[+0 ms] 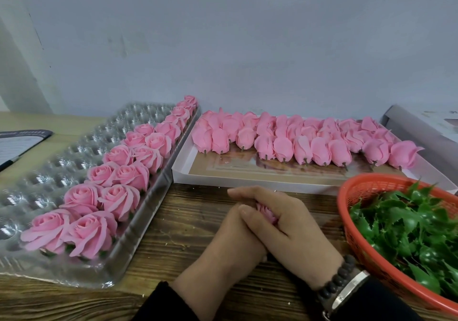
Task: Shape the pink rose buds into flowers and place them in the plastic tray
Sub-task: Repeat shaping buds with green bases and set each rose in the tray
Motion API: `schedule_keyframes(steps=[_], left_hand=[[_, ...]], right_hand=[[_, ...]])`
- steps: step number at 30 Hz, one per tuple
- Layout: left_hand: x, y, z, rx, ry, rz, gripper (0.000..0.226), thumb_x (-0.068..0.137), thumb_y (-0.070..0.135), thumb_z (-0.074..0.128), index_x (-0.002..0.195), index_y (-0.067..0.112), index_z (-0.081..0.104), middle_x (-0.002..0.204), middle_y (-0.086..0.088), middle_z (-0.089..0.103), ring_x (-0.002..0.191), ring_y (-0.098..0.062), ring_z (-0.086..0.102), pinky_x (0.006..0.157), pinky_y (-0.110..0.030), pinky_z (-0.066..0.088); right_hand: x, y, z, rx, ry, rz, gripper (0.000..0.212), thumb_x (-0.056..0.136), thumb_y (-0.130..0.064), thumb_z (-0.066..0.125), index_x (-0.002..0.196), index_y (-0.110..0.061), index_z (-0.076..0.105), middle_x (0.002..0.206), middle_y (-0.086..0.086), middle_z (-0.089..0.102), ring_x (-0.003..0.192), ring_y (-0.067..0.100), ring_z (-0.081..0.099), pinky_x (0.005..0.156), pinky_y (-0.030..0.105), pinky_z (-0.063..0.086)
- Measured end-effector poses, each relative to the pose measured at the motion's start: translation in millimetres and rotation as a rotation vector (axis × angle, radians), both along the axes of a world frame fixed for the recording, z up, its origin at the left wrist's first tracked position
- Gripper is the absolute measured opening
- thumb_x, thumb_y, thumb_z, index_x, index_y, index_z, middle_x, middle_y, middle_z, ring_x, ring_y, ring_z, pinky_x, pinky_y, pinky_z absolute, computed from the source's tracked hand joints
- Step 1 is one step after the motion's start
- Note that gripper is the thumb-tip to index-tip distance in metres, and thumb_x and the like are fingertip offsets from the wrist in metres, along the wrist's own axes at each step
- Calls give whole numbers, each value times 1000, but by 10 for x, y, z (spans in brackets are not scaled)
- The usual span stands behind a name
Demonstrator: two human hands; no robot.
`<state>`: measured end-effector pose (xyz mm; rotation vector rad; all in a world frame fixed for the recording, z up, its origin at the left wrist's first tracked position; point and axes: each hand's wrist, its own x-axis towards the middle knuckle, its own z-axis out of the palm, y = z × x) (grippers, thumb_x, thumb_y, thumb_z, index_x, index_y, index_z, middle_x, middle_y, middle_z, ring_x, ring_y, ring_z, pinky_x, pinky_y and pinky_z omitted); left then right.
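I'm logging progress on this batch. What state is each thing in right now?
Plastic tray: partly filled, shaped roses along its right side, the other cups bare.
Cardboard tray: holds rows of unshaped buds lying down.
Rose bud: clasped between both hands, mostly hidden.
Left hand: closed on the bud.
Right hand: closed on the bud.
Red basket: holds green leaf pieces.

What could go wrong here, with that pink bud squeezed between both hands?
1. The bud is almost hidden inside the left hand and right hand; too tight a grip could crush its thin petals.
2. The finished roses sit crowded in the plastic tray, so setting in another might dent a neighbour.
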<state>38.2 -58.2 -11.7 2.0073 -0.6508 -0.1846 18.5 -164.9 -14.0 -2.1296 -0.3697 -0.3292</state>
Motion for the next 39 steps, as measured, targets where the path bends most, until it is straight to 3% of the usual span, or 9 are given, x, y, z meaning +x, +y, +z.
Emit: schedule_keyframes(steps=[2, 5, 8, 11, 14, 21, 32, 36, 39], left_hand=[[2, -10, 9, -102, 27, 9, 10, 89, 8, 54, 90, 15, 62, 79, 7, 64, 78, 0, 62, 64, -13, 48], [17, 8, 46, -256, 125, 76, 14, 87, 12, 58, 75, 16, 62, 53, 7, 62, 48, 1, 56, 46, -11, 43], [33, 27, 47, -534, 227, 158, 7, 80, 8, 66, 73, 5, 66, 58, -9, 63, 55, -15, 58, 52, -27, 51], [52, 33, 48, -802, 324, 213, 13, 70, 12, 68, 76, 1, 69, 68, -11, 67, 62, -17, 63, 53, -22, 50], [62, 15, 78, -969, 371, 288, 8, 66, 13, 65, 69, 6, 63, 61, -3, 63, 55, -9, 60, 49, -17, 47], [55, -17, 51, -987, 485, 305, 24, 63, 18, 67, 81, 2, 65, 81, -19, 60, 77, -27, 59, 71, -34, 51], [46, -23, 24, -973, 561, 191, 25, 62, 15, 75, 82, 3, 65, 79, -17, 58, 76, -25, 58, 67, -29, 53], [76, 20, 16, -927, 610, 114, 33, 65, 14, 72, 93, -2, 62, 88, -21, 52, 83, -29, 55, 70, -31, 53], [73, 23, 33, -945, 629, 74, 25, 67, 11, 71, 88, -1, 64, 90, -22, 51, 84, -30, 56, 73, -31, 54]], right_hand=[[3, 11, -15, 49, -39, -25, 40, 82, -55, 36, 115, -44, 57, 113, -21, 63, 111, 0, 55, 96, 34, 45], [5, 18, -35, 190, -115, -86, 39, 87, -52, 32, 114, -40, 58, 110, -19, 65, 106, 2, 59, 91, 32, 48], [16, 6, -54, 294, -181, -160, 36, 90, -46, 33, 109, -33, 61, 103, -14, 67, 98, 5, 62, 84, 29, 51], [35, 10, -68, 313, -188, -185, 17, 86, -26, 48, 98, -30, 60, 94, -16, 65, 92, 0, 61, 77, 13, 47], [41, 49, -99, 289, -114, -167, 28, 75, -10, 57, 88, -34, 55, 85, -15, 63, 89, 3, 61, 78, 14, 46], [54, 143, -109, 276, 3, -116, 30, 63, -27, 66, 87, -36, 51, 86, -21, 62, 83, 1, 61, 75, 10, 45], [26, 103, -27, 399, 94, -52, 42, 72, 5, 65, 87, -34, 67, 63, -3, 60, 61, 4, 54, 56, 14, 45], [4, 73, 28, 458, 143, 47, 41, 74, 9, 64, 95, -26, 69, 79, 33, 60, 68, 22, 57, 68, 43, 54], [6, 61, 28, 472, 177, 63, 35, 72, -2, 67, 97, -26, 68, 85, 36, 60, 73, 25, 58, 76, 52, 51]])
